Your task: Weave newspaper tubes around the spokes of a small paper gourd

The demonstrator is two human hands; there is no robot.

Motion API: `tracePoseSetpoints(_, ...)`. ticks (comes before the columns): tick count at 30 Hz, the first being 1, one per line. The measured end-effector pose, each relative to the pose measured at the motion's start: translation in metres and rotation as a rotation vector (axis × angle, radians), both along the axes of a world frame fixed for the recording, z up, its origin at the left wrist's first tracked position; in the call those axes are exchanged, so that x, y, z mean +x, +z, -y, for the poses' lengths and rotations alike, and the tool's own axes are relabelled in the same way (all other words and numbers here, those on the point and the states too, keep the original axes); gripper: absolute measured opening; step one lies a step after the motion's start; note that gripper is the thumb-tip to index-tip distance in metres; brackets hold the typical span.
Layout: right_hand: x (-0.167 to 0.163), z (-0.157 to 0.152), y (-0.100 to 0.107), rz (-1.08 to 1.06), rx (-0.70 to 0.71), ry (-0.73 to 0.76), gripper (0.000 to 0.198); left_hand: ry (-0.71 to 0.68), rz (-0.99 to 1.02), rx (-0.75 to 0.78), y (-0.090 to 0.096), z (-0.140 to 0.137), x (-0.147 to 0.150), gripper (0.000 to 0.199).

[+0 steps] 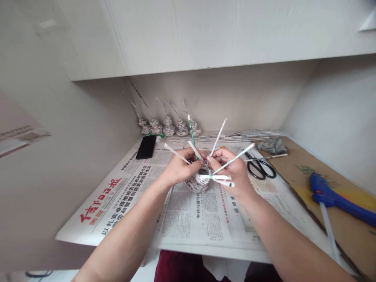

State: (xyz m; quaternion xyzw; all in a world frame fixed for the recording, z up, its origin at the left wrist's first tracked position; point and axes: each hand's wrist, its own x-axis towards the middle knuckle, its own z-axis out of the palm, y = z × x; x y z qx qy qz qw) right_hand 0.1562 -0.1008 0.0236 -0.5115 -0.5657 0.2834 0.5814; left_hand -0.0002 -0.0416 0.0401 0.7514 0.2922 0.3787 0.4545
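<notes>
A small round piece woven from rolled newspaper (197, 185) is between my hands, above the newspaper-covered table. Several paper sticks, white and green, fan out from its top; one green-and-white paper stick (233, 158) points up to the right. My left hand (182, 166) is closed round the left side of the woven piece, thumb across its top. In my right hand (233, 170), thumb and forefinger pinch the base of an upright white paper stick (219, 136). The other right fingers are curled behind the sticks. My hands partly hide the weave.
Several woven gourd-shaped pieces (169, 127) stand along the back wall, beside long paper sticks (226, 137). A black phone (146, 147) lies left. Scissors (261, 167), a grey cloth (272, 145) and a blue glue gun (337, 199) on cardboard are right. A cabinet panel (205, 35) overhangs the table.
</notes>
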Motion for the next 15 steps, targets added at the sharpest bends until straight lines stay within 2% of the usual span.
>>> tracePoseSetpoints(15,-0.0002,-0.0012,-0.0009,0.013,0.027,0.002,0.022,0.007,-0.093,0.046,-0.0003,0.0003,0.0001,0.014)
